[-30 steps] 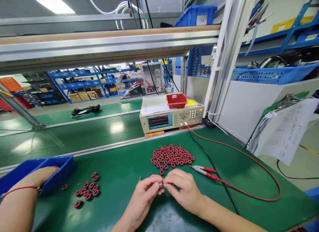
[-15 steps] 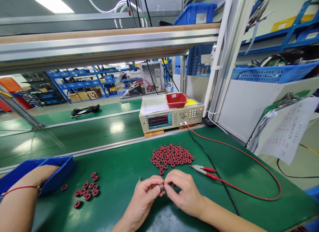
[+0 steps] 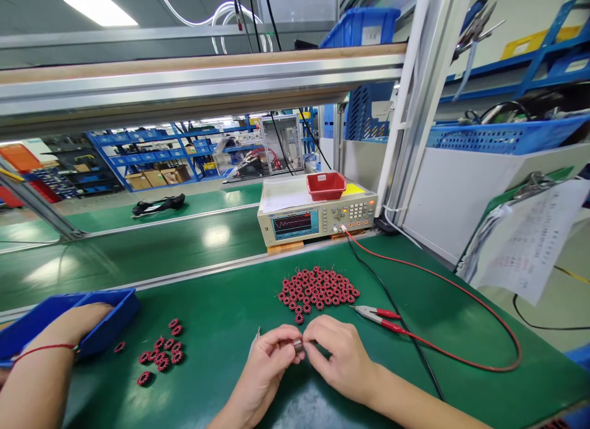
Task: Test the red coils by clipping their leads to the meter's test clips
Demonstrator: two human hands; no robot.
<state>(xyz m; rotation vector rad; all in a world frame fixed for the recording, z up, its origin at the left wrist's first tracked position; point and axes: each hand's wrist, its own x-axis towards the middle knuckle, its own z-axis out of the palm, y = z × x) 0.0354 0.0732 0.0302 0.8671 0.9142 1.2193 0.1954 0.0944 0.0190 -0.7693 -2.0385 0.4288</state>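
From the head view, we see the left hand and right hand meeting fingertip to fingertip at the near middle of the green mat, both pinched on one small coil. It looks dark and grey and is mostly hidden by the fingers. We cannot tell its axis or which way it points. The pile of red coils lies just beyond, with the red test clips to the right. At the far left, a co-worker's hand rests on a blue tray.

On the desk sit one heap of red coils too dense to count, about a dozen loose coils near its left edge, one held coil, one blue tray and one meter.
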